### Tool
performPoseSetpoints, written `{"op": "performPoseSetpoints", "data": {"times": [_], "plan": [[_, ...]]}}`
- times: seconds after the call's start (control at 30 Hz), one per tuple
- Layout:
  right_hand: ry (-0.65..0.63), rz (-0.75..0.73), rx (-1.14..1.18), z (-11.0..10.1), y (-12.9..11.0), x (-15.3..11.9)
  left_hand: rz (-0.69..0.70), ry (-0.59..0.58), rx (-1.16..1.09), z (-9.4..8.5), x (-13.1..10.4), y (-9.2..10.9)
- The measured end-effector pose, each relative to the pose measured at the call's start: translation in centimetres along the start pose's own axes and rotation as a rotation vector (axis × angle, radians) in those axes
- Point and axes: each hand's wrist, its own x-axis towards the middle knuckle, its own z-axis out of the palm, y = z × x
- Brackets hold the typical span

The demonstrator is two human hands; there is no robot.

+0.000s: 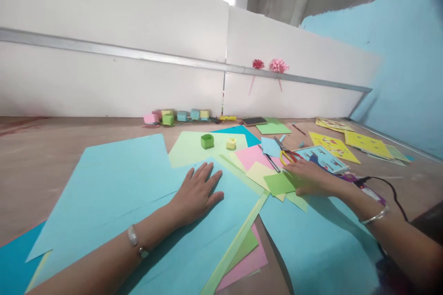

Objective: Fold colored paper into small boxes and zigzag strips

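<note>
On the desk (41, 170), a large light-blue sheet (216, 233) lies flat before you. It should handle as light, flexible and easily creased; hold it by opposite edges. Your left hand (195, 196) rests on it, fingers spread, grip wide, holding nothing. Your right hand (309, 177) is at the small green square (278, 184), near the scissors (285, 150); its grip cannot be determined. Take the square, probably thin, by a corner.

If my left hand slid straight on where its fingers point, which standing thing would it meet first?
Your left hand would probably meet the small yellow box on the pale green sheet; depth leaves doubt.
</note>
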Motion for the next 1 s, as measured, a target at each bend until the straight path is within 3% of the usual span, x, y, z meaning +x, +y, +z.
{"op": "performPoseSetpoints", "data": {"times": [0.3,0.43,0.53,0.63,0.7,0.77,0.87,1.0], "plan": [[0.025,-0.115,-0.044,-1.5,-0.6,1.8,0.024,0.066,-0.014,-0.2,0.1,-0.3],[0.064,-0.236,-0.031,-4.1,-1.5,2.2,0.063,0.162,0.027,-2.0,0.8,-1.8],[0.214,-0.257,-0.057,-7.0,-3.9,3.4,0.121,0.304,-0.022,-5.1,0.5,-2.0],[0.472,-0.241,-0.109,-8.2,-8.5,5.5,0.102,0.536,-0.041,-7.5,-0.9,-1.1],[0.613,-0.282,-0.148,-7.0,-12.0,6.8,0.154,0.668,0.066,-7.7,-2.0,-0.5],[0.707,-0.378,-0.17,-4.7,-15.0,7.7,0.212,0.678,0.217,-6.6,-3.0,-0.1],[0.794,-0.566,-0.169,-0.7,-17.4,8.2,0.297,0.455,0.377,-3.9,-4.0,-0.5],[0.833,-0.738,-0.127,2.5,-17.3,8.5,0.245,0.221,0.394,-1.6,-4.9,-1.3]]}}
